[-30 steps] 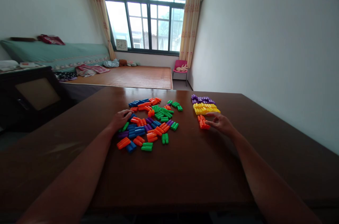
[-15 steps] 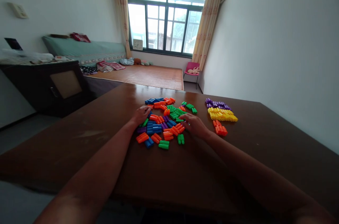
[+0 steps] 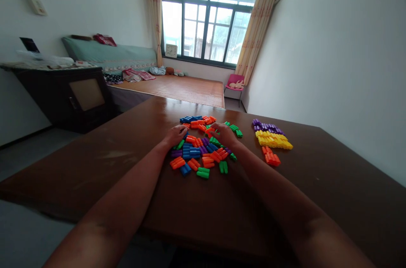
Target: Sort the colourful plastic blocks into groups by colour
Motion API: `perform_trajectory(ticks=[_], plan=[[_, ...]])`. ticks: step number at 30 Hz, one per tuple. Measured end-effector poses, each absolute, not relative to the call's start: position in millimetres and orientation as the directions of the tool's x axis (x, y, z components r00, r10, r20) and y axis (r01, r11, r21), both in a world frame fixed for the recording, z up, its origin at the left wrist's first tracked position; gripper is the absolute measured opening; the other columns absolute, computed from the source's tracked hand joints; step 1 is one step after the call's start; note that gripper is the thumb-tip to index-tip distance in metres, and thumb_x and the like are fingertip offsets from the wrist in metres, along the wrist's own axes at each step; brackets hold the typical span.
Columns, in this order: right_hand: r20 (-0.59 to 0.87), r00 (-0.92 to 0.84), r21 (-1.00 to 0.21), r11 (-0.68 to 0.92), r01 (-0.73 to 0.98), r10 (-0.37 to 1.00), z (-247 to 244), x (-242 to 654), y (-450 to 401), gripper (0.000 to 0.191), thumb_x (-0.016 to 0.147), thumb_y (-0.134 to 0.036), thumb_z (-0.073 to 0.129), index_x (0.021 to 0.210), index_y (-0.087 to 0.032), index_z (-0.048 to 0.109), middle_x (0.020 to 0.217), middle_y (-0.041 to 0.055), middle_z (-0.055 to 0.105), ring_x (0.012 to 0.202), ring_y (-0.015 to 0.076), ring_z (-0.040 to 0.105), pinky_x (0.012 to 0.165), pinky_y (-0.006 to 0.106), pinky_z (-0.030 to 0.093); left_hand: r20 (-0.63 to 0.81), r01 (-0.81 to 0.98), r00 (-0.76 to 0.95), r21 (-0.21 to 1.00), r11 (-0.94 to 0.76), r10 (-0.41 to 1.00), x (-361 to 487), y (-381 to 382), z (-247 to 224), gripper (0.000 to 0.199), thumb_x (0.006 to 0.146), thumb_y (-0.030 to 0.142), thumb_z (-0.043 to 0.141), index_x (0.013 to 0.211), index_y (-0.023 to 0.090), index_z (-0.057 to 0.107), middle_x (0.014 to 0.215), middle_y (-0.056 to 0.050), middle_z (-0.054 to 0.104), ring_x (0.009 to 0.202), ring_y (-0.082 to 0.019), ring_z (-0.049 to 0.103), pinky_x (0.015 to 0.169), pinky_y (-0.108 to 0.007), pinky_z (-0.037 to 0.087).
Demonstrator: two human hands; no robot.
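Colourful plastic blocks, each shaped like short joined tubes, lie in a loose pile on the brown table. At the pile's left edge rests my left hand, fingers curled down beside a blue block; what they hold, if anything, is hidden. My right hand reaches over the upper right of the pile, with thumb and fingers closed around an orange block. Green blocks lie under that hand. Nearer me are blue blocks, more orange blocks and a green block.
To the right, purple blocks, yellow blocks and a small orange group sit in separate rows. Beyond the table are a low bed, a pink chair and a window. A dark cabinet stands at left.
My right hand has moved left and away from me across the pile, from the green blocks to the orange block. My left hand stays at the pile's edge. The whole view has shifted slightly.
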State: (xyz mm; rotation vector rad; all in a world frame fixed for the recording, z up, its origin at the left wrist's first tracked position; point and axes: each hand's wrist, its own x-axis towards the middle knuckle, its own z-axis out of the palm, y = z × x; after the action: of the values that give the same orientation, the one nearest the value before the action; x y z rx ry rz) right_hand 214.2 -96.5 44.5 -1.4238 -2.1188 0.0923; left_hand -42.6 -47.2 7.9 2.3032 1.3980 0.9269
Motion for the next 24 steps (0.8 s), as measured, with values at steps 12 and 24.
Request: perform_trajectory(ticks=[12, 24], plan=[[0.207, -0.011, -0.609, 0.138, 0.781, 0.978, 62, 375, -170, 0.034, 0.078, -0.035, 0.056, 0.107, -0.021, 0.066, 0.082, 0.0037, 0.069, 0.07, 0.0162, 0.062, 0.063, 0.026, 0.048, 0.347, 0.703, 0.303, 0.548, -0.454, 0.888, -46, -37, 1, 0.045, 0.083, 0.048, 0.041, 0.101, 0.02, 0.071, 0.108, -0.007, 0.071, 0.101, -0.024, 0.063, 0.089, -0.03, 0.047], [0.08, 0.061, -0.31, -0.034, 0.95, 0.995, 53, 314, -164, 0.067, 0.084, -0.075, 0.029, 0.089, -0.02, 0.067, 0.073, 0.0113, 0.069, 0.073, 0.0238, 0.064, 0.067, 0.033, 0.045, 0.34, 0.702, 0.311, 0.547, -0.456, 0.887, -49, -46, 10, 0.045, 0.082, 0.049, 0.042, 0.101, 0.019, 0.07, 0.109, -0.008, 0.07, 0.1, -0.025, 0.064, 0.091, -0.032, 0.046]])
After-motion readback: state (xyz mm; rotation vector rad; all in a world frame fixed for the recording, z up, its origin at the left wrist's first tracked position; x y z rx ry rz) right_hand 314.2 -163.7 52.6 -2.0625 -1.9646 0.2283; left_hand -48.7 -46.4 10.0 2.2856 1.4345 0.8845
